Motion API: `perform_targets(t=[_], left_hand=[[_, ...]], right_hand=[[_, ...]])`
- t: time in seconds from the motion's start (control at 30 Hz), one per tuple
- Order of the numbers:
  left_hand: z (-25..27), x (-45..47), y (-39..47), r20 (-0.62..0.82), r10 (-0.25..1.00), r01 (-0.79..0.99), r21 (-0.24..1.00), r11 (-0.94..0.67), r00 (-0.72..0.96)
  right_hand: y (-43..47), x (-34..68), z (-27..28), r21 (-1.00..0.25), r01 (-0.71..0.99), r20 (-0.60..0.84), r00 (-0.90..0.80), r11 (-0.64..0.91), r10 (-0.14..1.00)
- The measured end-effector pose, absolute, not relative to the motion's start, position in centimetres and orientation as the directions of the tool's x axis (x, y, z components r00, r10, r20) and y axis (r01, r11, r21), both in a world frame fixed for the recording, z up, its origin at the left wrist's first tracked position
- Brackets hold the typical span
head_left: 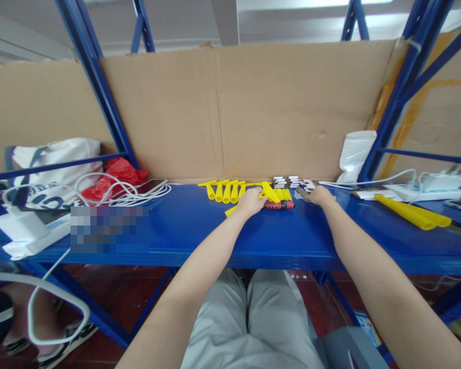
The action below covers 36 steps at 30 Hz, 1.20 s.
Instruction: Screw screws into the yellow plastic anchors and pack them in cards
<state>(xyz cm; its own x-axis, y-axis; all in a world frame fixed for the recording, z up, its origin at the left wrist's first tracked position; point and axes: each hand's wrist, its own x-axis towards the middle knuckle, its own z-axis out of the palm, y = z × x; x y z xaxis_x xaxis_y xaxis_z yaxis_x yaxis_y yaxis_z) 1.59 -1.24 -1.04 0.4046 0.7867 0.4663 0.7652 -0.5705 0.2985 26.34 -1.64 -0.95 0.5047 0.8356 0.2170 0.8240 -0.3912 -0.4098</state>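
My left hand (pixel 251 203) is closed around a yellow plastic part (pixel 269 192) over the blue tabletop (pixel 199 230). Just to its left stands a row of yellow tube-shaped pieces (pixel 226 191). Beneath the held part lies a red and black tool (pixel 280 204), perhaps a screwdriver, partly covered. Small yellow pieces (pixel 283 194) sit behind it. My right hand (pixel 321 196) reaches down beside a little heap of small silvery parts (pixel 299 194), its fingers pinched together; what is between them is too small to make out. White-and-dark strips (pixel 291 182) are stacked at the back.
Cardboard (pixel 253 113) walls off the back. Two long yellow tubes (pixel 411 212) lie at right, by a white power strip (pixel 426 192). Coiled white cables (pixel 153 193), a red bag (pixel 118 177) and a cloth bag (pixel 61 164) fill the left. Someone's leg and shoe (pixel 66 343) show below.
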Motion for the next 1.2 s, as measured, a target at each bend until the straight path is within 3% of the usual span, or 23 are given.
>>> perform_targets(t=[0.13,0.4,0.5,0.67,0.8,0.97,1.2], left_hand=[[-1.0,1.6,-1.3,0.461,0.792,0.772,0.297,-0.562,0.4],[-0.9,1.6,-1.4,0.456,0.796,0.771,0.305,-0.559,0.398],[-0.9,1.6,-1.4,0.451,0.802,0.776,0.306,-0.552,0.392],[-0.8,1.6,-1.4,0.453,0.796,0.777,0.293,-0.557,0.4],[-0.9,1.5,-1.3,0.45,0.796,0.778,0.289,-0.558,0.404],[-0.9,1.6,-1.4,0.457,0.792,0.772,0.293,-0.563,0.404],[-0.7,1.5,-1.8,0.451,0.797,0.769,0.305,-0.561,0.402]], right_hand=[[-1.9,26.0,-0.5,-0.376,0.794,0.105,0.549,-0.478,0.829],[-2.6,25.5,0.5,-0.472,0.791,0.21,0.53,-0.39,0.821],[-2.4,25.1,0.8,-0.538,0.79,0.258,0.486,-0.293,0.835],[-2.1,23.7,0.9,-0.779,0.625,0.273,0.401,-0.043,0.874],[-2.3,22.9,1.0,-0.851,0.519,0.255,0.278,0.078,0.926],[-2.4,22.3,0.8,-0.854,0.489,0.266,0.117,0.177,0.957],[-2.7,21.4,0.9,-0.72,0.653,0.291,-0.021,0.233,0.956]])
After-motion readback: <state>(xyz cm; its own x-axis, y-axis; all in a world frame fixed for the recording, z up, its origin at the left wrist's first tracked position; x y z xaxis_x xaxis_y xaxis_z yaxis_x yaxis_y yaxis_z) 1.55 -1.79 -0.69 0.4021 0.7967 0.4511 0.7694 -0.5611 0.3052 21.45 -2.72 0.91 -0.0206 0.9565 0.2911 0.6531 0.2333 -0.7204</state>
